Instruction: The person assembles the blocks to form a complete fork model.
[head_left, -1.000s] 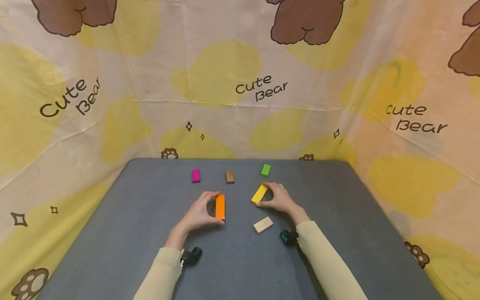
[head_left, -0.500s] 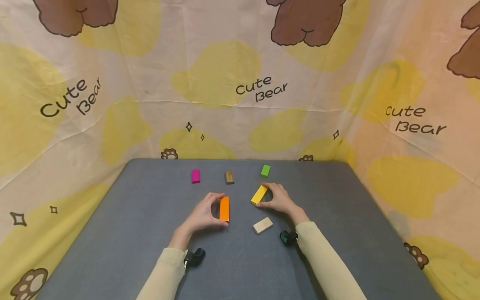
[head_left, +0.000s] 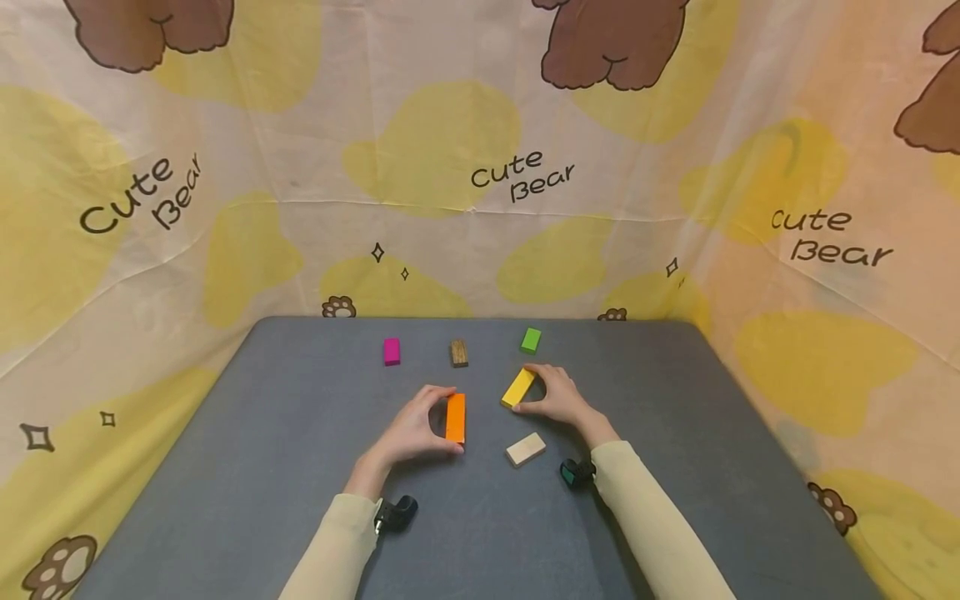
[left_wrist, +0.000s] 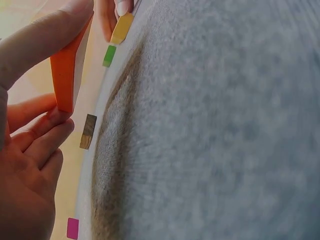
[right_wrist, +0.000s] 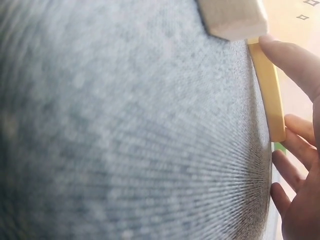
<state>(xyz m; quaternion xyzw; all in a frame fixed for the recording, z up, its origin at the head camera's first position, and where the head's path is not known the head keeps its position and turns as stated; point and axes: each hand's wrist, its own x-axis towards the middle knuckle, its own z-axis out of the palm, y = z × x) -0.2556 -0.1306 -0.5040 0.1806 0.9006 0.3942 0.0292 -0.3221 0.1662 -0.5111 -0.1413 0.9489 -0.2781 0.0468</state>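
Grey tabletop bears a pale block, with the orange block to its left and the yellow block beyond it, pinched end to end by the left hand and right hand respectively, both judged light, stiff and sturdy, best held by those ends.

6 blks, 1 ea.: orange, yellow, green, brown, pink, cream; 1 L hand, 1 R hand; 2 sleeves; 2 cams; 1 table; 3 bear pics
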